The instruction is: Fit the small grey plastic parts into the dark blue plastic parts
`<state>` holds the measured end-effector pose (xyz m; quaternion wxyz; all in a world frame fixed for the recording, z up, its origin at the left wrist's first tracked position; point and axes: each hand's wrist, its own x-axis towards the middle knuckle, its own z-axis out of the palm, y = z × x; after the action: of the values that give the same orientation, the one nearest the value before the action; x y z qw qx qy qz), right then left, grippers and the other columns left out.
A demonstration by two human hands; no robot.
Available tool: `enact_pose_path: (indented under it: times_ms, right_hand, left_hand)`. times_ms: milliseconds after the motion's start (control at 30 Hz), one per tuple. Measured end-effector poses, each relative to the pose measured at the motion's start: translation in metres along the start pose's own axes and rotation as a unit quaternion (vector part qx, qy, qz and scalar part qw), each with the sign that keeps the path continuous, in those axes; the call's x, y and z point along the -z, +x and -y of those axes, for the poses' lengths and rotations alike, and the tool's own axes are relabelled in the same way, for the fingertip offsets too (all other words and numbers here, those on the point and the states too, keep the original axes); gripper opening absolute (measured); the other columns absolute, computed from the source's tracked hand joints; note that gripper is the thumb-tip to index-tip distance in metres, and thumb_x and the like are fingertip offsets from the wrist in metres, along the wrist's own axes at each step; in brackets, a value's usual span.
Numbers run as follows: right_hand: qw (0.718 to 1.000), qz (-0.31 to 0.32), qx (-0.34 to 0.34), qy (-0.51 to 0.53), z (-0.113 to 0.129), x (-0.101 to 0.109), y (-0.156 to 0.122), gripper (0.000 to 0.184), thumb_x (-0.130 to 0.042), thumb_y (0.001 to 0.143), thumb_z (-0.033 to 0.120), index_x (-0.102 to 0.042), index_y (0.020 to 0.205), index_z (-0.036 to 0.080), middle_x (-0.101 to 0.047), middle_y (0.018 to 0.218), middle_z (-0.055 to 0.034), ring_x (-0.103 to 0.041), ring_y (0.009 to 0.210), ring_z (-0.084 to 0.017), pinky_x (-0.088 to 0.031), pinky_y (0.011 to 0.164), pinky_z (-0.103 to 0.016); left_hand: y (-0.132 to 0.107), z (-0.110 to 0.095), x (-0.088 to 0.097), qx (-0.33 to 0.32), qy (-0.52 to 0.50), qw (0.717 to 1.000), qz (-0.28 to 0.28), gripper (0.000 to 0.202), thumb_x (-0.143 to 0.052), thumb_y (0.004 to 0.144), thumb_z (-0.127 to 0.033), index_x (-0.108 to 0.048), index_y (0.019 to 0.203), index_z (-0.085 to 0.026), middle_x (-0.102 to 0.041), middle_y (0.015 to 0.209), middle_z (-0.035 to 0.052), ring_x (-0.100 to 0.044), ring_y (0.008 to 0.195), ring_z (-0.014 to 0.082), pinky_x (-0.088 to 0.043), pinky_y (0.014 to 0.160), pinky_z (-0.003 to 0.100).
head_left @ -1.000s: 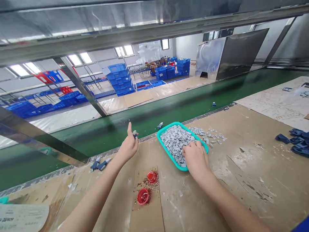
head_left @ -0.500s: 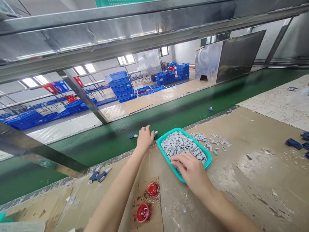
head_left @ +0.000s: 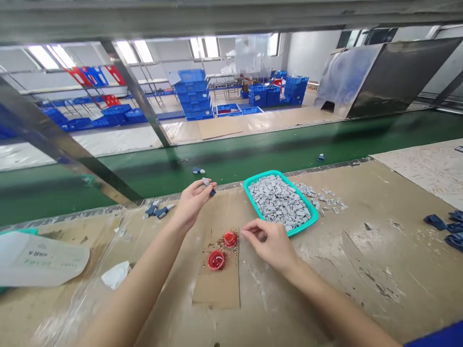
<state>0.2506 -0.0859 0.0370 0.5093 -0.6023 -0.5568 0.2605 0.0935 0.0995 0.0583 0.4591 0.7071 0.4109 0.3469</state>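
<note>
My left hand (head_left: 193,201) is raised over the table's far edge, fingers pinched on a small blue and grey part (head_left: 210,187). My right hand (head_left: 268,242) hovers just left of a teal tray (head_left: 251,193) filled with several small grey pieces; its thumb and forefinger are pinched together on something too small to make out. Two red caps (head_left: 222,249) lie on a cardboard sheet (head_left: 217,289) between my hands, with brown grains scattered around them.
A green conveyor belt (head_left: 253,159) runs along the far side and carries a small blue part (head_left: 197,170). Loose grey pieces (head_left: 327,198) lie right of the tray. Blue parts sit at the table edge (head_left: 158,210) and far right (head_left: 446,226). A white bag (head_left: 36,258) lies left.
My left hand drew back from the belt with a small part pinched in it. My right hand left the tray and moved left toward the red caps. The view tilted down.
</note>
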Motion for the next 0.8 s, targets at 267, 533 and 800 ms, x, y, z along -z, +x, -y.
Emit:
enact_pose_path:
  times_ms: [267, 533, 800]
  right_hand:
    - [0.983, 0.002, -0.146, 0.107, -0.001, -0.033, -0.008, 0.02, -0.069, 0.077, 0.038, -0.067, 0.075, 0.019, -0.073, 0.073, -0.0049, -0.066, 0.064, -0.017, -0.051, 0.059, -0.027]
    - [0.958, 0.025, -0.222, 0.177, -0.01, -0.044, 0.001, 0.03, -0.073, 0.073, 0.044, -0.063, 0.073, 0.015, -0.07, 0.063, -0.0058, -0.057, 0.053, -0.012, -0.043, 0.05, -0.023]
    - [0.953, 0.034, -0.238, 0.187, -0.009, -0.043, 0.001, 0.031, -0.074, 0.072, 0.043, -0.064, 0.073, 0.014, -0.069, 0.064, -0.0052, -0.054, 0.052, -0.01, -0.038, 0.048, -0.021]
  left_hand:
    - [-0.096, 0.015, 0.024, 0.132, -0.283, 0.936, -0.163, 0.035, -0.082, 0.064, -0.028, -0.071, 0.095, -0.015, -0.075, 0.095, 0.0085, -0.07, 0.092, 0.0197, -0.054, 0.089, 0.032]
    - [-0.104, 0.017, 0.006, 0.114, -0.287, 0.939, -0.15, 0.038, -0.081, 0.065, -0.03, -0.072, 0.099, -0.015, -0.073, 0.104, 0.012, -0.068, 0.098, 0.0251, -0.056, 0.087, 0.036]
    - [-0.108, 0.011, 0.001, 0.077, -0.246, 0.954, -0.151, 0.034, -0.083, 0.062, -0.027, -0.073, 0.093, -0.015, -0.075, 0.098, 0.0098, -0.069, 0.095, 0.0257, -0.054, 0.092, 0.04]
